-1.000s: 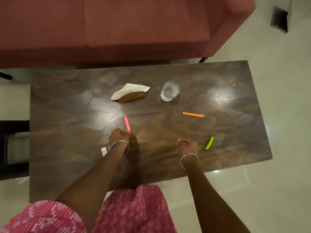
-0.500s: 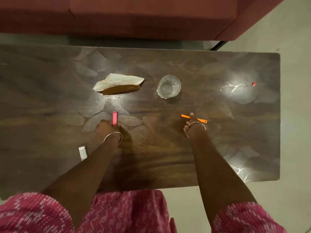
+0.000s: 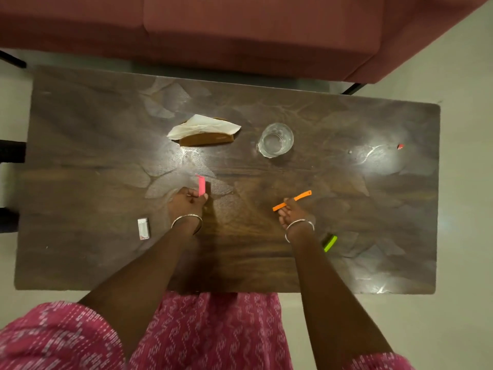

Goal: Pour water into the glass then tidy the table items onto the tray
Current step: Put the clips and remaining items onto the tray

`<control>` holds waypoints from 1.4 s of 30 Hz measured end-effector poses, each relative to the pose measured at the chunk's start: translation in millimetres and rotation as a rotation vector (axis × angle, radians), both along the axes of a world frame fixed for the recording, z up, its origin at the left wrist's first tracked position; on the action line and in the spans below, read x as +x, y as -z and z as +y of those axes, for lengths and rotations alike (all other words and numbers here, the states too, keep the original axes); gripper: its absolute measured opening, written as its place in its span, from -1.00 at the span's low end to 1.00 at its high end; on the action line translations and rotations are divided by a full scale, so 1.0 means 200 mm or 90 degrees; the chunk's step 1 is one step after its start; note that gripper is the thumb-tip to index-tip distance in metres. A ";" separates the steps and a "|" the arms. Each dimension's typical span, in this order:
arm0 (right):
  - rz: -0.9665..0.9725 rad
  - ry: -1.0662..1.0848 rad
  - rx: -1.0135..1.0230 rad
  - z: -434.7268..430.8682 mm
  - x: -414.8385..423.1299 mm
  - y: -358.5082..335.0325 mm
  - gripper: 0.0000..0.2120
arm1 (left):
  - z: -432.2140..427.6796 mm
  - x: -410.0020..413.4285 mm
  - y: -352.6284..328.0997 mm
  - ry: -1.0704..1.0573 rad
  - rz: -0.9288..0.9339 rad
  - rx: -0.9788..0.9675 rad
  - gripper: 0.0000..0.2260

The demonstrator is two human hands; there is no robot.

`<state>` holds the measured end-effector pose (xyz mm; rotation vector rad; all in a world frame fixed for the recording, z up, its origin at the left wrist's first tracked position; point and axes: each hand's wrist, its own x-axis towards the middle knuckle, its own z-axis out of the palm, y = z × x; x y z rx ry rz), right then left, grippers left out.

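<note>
light: dim, warm indoor | glare: white overhead reflections on the glossy table (image 3: 80,161), strongest far right, weaker mid and near-right edge | shadows: soft, dark patch right of the left hand (image 3: 186,204) and forearm | sharpness: slightly soft, grainy | edges: wide-angle bowing of table rim

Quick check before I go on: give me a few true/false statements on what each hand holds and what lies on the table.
1. The left hand pinches the pink stick. True.
2. The right hand is empty. False: it holds the orange stick.
3. The green stick lies on the table, beside the right forearm. True.
4. The glass lies on its side. False: it stands upright.
5. The napkin holder is to the right of the glass. False: it is to the left of it.
</note>
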<state>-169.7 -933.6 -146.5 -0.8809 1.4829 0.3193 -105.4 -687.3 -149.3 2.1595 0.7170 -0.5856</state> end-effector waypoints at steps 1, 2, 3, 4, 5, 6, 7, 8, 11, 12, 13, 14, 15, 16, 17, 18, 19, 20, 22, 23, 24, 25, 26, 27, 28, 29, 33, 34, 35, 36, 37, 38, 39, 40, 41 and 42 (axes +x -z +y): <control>-0.004 0.000 -0.012 0.06 -0.03 -0.04 -0.78 | 0.01 -0.04 -0.02 -0.011 -0.008 -0.016 -0.83; -0.010 0.002 -0.025 0.12 -0.06 -0.07 -0.82 | 0.02 -0.07 -0.04 -0.015 -0.013 -0.020 -0.84; -0.016 0.009 -0.035 0.18 -0.09 -0.10 -0.86 | 0.02 -0.10 -0.06 -0.016 -0.017 -0.019 -0.86; -0.024 0.005 -0.043 0.23 -0.13 -0.15 -0.88 | 0.04 -0.14 -0.08 -0.020 -0.028 -0.025 -0.90; -0.029 -0.010 -0.049 0.29 -0.17 -0.19 -0.86 | 0.06 -0.19 -0.11 -0.024 -0.039 -0.037 -0.95; -0.033 -0.036 -0.057 0.35 -0.22 -0.23 -0.84 | 0.09 -0.24 -0.15 -0.027 -0.051 -0.044 -0.98; -0.039 -0.061 -0.066 0.40 -0.25 -0.27 -0.85 | 0.11 -0.29 -0.18 -0.029 -0.064 -0.043 -0.98; -0.048 -0.080 -0.073 0.44 -0.29 -0.30 -0.86 | 0.14 -0.34 -0.21 -0.032 -0.075 -0.040 -0.95; -0.090 -0.115 -0.101 0.58 -0.41 -0.40 -0.87 | 0.26 -0.52 -0.34 -0.077 -0.098 -0.064 -0.94; -0.101 -0.127 -0.117 0.64 -0.45 -0.44 -0.84 | 0.31 -0.58 -0.37 -0.081 -0.093 -0.058 -0.97; -0.113 -0.139 -0.133 0.68 -0.49 -0.46 -0.81 | 0.36 -0.63 -0.40 -0.085 -0.084 -0.050 -0.95; -0.124 -0.158 -0.144 0.75 -0.53 -0.51 -0.82 | 0.42 -0.69 -0.44 -0.095 -0.084 -0.052 -0.92; -0.134 -0.174 -0.147 0.81 -0.56 -0.55 -0.84 | 0.48 -0.74 -0.47 -0.113 -0.087 -0.066 -0.89; -0.146 -0.190 -0.147 0.88 -0.58 -0.59 -0.85 | 0.55 -0.78 -0.51 -0.134 -0.095 -0.087 -0.88; -0.161 -0.208 -0.147 0.95 -0.60 -0.62 -0.86 | 0.61 -0.82 -0.55 -0.155 -0.105 -0.109 -0.87; -0.176 -0.229 -0.148 1.02 -0.61 -0.65 -0.85 | 0.66 -0.85 -0.57 -0.171 -0.116 -0.119 -0.86; -0.190 -0.256 -0.145 1.10 -0.62 -0.68 -0.84 | 0.73 -0.88 -0.62 -0.188 -0.128 -0.118 -0.85; -0.200 -0.278 -0.140 1.17 -0.63 -0.72 -0.84 | 0.79 -0.91 -0.66 -0.201 -0.138 -0.117 -0.86; -0.223 -0.319 -0.132 1.33 -0.63 -0.78 -0.80 | 0.93 -0.97 -0.73 -0.235 -0.166 -0.120 -0.87; -0.231 -0.335 -0.134 1.39 -0.62 -0.81 -0.79 | 0.98 -0.99 -0.76 -0.246 -0.175 -0.112 -0.88; -0.236 -0.360 -0.137 1.47 -0.60 -0.84 -0.79 | 1.05 -1.02 -0.79 -0.263 -0.182 -0.097 -0.87; -0.238 -0.381 -0.137 1.55 -0.60 -0.87 -0.80 | 1.12 -1.04 -0.82 -0.283 -0.183 -0.080 -0.88; -0.242 -0.404 -0.136 1.63 -0.59 -0.89 -0.81 | 1.19 -1.06 -0.84 -0.308 -0.184 -0.067 -0.87; -0.250 -0.418 -0.131 1.70 -0.58 -0.91 -0.81 | 1.26 -1.08 -0.86 -0.331 -0.186 -0.059 -0.86; -0.258 -0.425 -0.124 1.76 -0.57 -0.91 -0.79 | 1.31 -1.08 -0.87 -0.350 -0.186 -0.054 -0.84; -0.265 -0.437 -0.112 1.83 -0.55 -0.92 -0.78 | 1.38 -1.08 -0.88 -0.372 -0.186 -0.047 -0.83; -0.284 -0.510 -0.070 2.14 -0.47 -0.94 -0.84 | 1.68 -1.06 -0.90 -0.450 -0.184 -0.009 -0.84; -0.286 -0.516 -0.061 2.22 -0.44 -0.94 -0.83 | 1.76 -1.05 -0.89 -0.459 -0.185 -0.004 -0.85; -0.287 -0.521 -0.057 2.30 -0.41 -0.94 -0.82 | 1.84 -1.03 -0.90 -0.466 -0.188 -0.007 -0.85; -0.288 -0.528 -0.058 2.39 -0.38 -0.94 -0.82 | 1.92 -1.00 -0.90 -0.468 -0.189 -0.010 -0.86; -0.288 -0.537 -0.062 2.47 -0.35 -0.93 -0.82 | 2.01 -0.97 -0.90 -0.462 -0.190 -0.011 -0.87; -0.289 -0.543 -0.070 2.54 -0.33 -0.93 -0.82 | 2.07 -0.94 -0.91 -0.456 -0.190 -0.009 -0.87; -0.287 -0.549 -0.077 2.62 -0.30 -0.92 -0.82 | 2.16 -0.91 -0.91 -0.452 -0.190 -0.008 -0.88; -0.281 -0.552 -0.081 2.69 -0.27 -0.91 -0.82 | 2.23 -0.87 -0.91 -0.448 -0.190 -0.007 -0.88; -0.274 -0.553 -0.083 2.77 -0.24 -0.89 -0.82 | 2.30 -0.83 -0.91 -0.443 -0.190 -0.006 -0.88; -0.266 -0.549 -0.083 2.83 -0.21 -0.87 -0.82 | 2.37 -0.80 -0.90 -0.438 -0.190 -0.005 -0.88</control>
